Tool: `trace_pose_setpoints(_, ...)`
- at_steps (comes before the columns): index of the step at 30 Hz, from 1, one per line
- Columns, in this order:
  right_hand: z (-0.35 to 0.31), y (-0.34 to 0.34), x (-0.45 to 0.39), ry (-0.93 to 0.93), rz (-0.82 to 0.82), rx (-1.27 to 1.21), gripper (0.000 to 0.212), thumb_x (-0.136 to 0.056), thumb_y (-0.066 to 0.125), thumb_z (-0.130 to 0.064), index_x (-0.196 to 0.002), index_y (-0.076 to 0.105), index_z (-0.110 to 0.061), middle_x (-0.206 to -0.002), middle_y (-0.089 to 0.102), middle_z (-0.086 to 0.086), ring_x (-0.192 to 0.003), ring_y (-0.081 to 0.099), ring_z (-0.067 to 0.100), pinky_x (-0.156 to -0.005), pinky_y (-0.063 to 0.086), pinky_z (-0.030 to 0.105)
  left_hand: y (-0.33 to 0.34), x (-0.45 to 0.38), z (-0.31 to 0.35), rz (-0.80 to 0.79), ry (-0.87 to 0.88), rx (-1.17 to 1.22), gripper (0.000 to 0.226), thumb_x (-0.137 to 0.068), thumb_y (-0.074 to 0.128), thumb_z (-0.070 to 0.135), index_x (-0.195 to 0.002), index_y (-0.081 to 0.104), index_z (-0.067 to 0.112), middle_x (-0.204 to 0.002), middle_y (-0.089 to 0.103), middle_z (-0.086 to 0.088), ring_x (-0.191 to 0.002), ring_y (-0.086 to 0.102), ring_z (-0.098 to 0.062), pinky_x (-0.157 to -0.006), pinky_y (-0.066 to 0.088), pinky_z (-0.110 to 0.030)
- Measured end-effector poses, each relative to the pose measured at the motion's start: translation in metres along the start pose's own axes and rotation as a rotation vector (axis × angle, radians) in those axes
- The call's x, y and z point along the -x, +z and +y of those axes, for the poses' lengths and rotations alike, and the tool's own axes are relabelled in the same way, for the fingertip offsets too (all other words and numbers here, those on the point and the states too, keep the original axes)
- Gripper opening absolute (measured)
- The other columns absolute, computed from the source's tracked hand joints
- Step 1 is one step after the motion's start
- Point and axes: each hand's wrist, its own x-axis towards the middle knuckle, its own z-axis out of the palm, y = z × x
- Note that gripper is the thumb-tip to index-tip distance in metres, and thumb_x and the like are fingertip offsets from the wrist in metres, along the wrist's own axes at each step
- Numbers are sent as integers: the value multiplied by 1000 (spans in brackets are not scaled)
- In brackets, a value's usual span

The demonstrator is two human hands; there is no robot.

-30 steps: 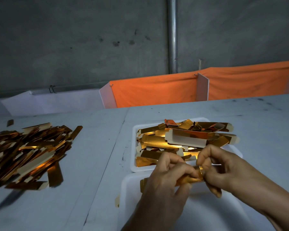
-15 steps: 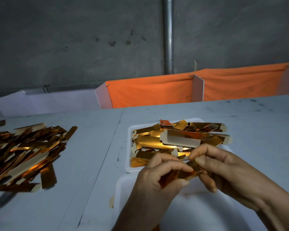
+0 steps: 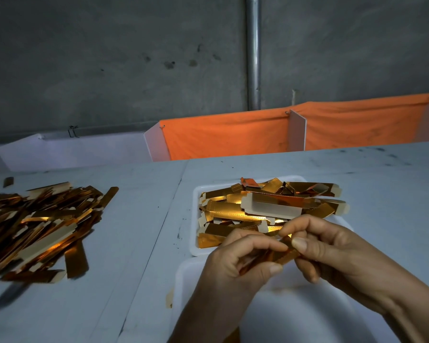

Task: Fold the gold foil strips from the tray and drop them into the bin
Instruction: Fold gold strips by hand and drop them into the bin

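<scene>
Gold foil catches the light between the two hands, which work one strip (image 3: pixel 278 256) just above the bin (image 3: pixel 305 315). The left hand (image 3: pixel 235 266) pinches the strip's near part between thumb and curled fingers; the right hand (image 3: pixel 332 253) pinches the far end, thumb on top and forefinger arched over it. Both grasp the strip, neither is free.

Just beyond the hands sits the tray (image 3: pixel 196 251), heaped with more strips (image 3: pixel 265 209), some showing a pale card back. A bigger loose pile (image 3: pixel 35 226) lies well apart on the table (image 3: pixel 139 243) to the left.

The strip looks light and thin, foil over card: stiff enough to hold a crease, I would guess, yet easy to bend. The shiny face is likely slick, so a firm pinch near each end seems the right hold, with the fold pressed in between. It could crumple if squeezed across the middle. The fold appears under way; the drop into the bin is not yet made.
</scene>
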Motion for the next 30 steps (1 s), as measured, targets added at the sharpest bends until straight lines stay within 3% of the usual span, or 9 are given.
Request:
trace_pose_setpoints(2, 0, -1, 0, 12, -5, -20, 17, -70, 73, -18, -85, 72, -10, -72, 55, 14, -44, 44, 14, -45, 41, 20, 1, 0, -1, 2, 17, 14, 26, -74, 66, 35, -99, 70, 41, -107, 59, 12, -109, 58, -10, -90, 48, -21)
trace_pose_setpoints(6, 2, -1, 0, 56, -10, -23, 58, -46, 93, -41, -88, 69, -10, -68, 51, 12, -43, 42, 15, -44, 36, 21, 2, 0, -2, 10, 32, 31, 26, -74, 67, 30, -98, 68, 41, -106, 59, 11, -108, 60, -11, -90, 48, -21)
trace_pose_setpoints(9, 4, 0, 0, 146, -29, -82, 61, -54, 88, -52, -90, 66, -7, -63, 53, 12, -47, 51, 19, -45, 43, 23, 5, -1, 2, 54, -19, -20, 36, -72, 68, 29, -99, 59, 49, -106, 61, 17, -107, 58, -3, -87, 47, -16)
trace_pose_setpoints(13, 6, -4, 0, 317, -107, -148, 71, -71, 69, -63, -111, 67, -5, -90, 68, 26, -72, 69, 29, -59, 55, 31, 13, 0, 9, 99, 49, -289, 40, -74, 61, 39, -106, 45, 55, -110, 48, 34, -112, 43, 11, -81, 39, -2)
trace_pose_setpoints(18, 4, -11, 3, 264, -170, -189, 71, -58, 90, -36, -119, 64, -9, -108, 65, 26, -92, 69, 32, -80, 56, 41, 19, -1, 8, 162, 318, -469, 28, -76, 61, 10, -102, 65, 21, -113, 61, 12, -120, 46, -3, -99, 40, -19)
trace_pose_setpoints(21, 4, -11, 2, 203, -155, -195, 77, -56, 92, -23, -126, 60, -14, -108, 67, 14, -98, 66, 28, -91, 53, 45, 20, -1, 8, 215, 317, -363, 31, -70, 57, 3, -94, 65, 20, -126, 55, 8, -127, 42, -4, -98, 38, -11)
trace_pose_setpoints(25, 3, 1, 1, 156, -168, 78, 56, -66, 83, -11, -117, 66, -25, -101, 68, 5, -95, 65, 19, -82, 53, 30, 15, -3, 9, 338, 32, 59, 38, -61, 73, 36, -97, 62, 32, -117, 57, 18, -115, 55, -3, -90, 46, -18)
trace_pose_setpoints(27, 8, 9, -2, 158, -155, 422, 42, -68, 82, -15, -102, 69, -36, -89, 67, -6, -89, 65, 11, -78, 52, 22, 14, -5, 4, 333, -66, 273, 48, -58, 80, 24, -100, 57, 21, -102, 68, 10, -99, 65, -8, -79, 53, -24)
trace_pose_setpoints(30, 16, 21, -8, 180, -127, 772, 34, -70, 83, -22, -84, 64, -47, -83, 66, -16, -86, 64, 2, -76, 53, 20, 14, -6, -1, 349, -104, 232, 42, -63, 75, 21, -99, 55, 18, -95, 71, 8, -94, 68, -12, -76, 56, -30)
